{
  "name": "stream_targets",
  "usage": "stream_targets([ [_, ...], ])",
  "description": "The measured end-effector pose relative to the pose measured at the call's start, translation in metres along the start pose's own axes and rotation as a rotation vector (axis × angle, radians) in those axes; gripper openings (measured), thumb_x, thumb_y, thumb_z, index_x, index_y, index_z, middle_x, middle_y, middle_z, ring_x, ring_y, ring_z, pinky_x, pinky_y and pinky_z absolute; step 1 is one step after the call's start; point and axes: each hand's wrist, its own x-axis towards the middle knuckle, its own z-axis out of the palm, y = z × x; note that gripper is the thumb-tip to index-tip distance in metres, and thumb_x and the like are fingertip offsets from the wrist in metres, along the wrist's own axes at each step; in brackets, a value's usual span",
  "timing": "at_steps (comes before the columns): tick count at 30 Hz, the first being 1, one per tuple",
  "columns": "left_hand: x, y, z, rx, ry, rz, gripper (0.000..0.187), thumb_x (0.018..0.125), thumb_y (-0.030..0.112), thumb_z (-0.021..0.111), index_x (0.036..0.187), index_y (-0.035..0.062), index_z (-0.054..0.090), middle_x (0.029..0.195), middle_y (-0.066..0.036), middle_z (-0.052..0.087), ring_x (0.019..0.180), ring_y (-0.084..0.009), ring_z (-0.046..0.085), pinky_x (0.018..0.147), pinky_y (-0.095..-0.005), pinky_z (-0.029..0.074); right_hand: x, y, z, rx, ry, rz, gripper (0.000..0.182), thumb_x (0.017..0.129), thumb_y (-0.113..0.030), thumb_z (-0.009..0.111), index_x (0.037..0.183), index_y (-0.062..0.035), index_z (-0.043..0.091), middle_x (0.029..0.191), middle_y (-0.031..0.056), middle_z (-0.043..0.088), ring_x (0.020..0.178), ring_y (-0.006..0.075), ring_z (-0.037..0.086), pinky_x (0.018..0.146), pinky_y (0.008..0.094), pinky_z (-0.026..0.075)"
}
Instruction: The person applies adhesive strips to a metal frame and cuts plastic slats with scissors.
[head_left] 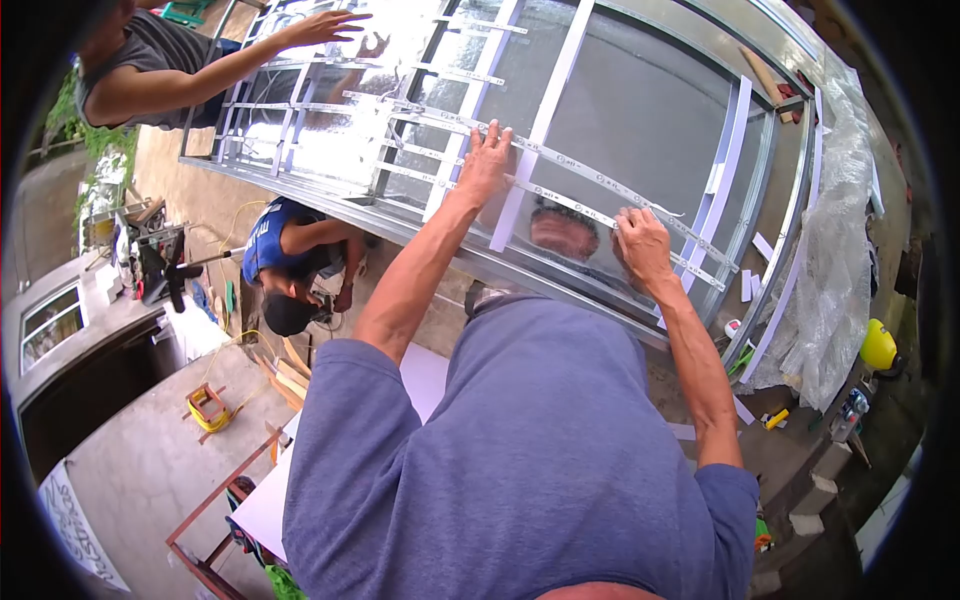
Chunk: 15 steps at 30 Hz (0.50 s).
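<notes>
A glossy panel [640,100] in a metal frame [400,225] lies in front of me, crossed by pale lengthwise and crosswise strips. My left hand [486,163] rests with fingers extended on a white marked strip [600,180] near the middle. Farther right, my right hand [641,240] has its fingers bent down at the end of a second marked strip [565,203]; whether it pinches anything is hidden. A wide pale strip [545,115] crosses the panel between my hands.
A co-worker in grey [150,75] reaches over the far left of the panel. Another person in blue [290,250] crouches below the frame's left edge. Clear plastic wrap [830,260] lies at the right. A cord reel [208,408] sits on the floor.
</notes>
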Motion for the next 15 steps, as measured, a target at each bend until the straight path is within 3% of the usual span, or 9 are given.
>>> stream_targets([
  [15,0.0018,0.0005,0.0001,0.035,0.002,0.004,0.100,0.070,0.012,0.086,0.154,0.0077,0.033,0.161,-0.025,0.024,0.145,-0.0564,0.020,0.119,-0.0516,0.032,0.0018,-0.0004,-0.0045,0.019,-0.007,0.007,0.018,0.086,-0.016,0.066,0.100,-0.0050,0.068,0.106,0.0076,0.065,0.095,0.0269,0.061,0.081,0.0389,0.053],
])
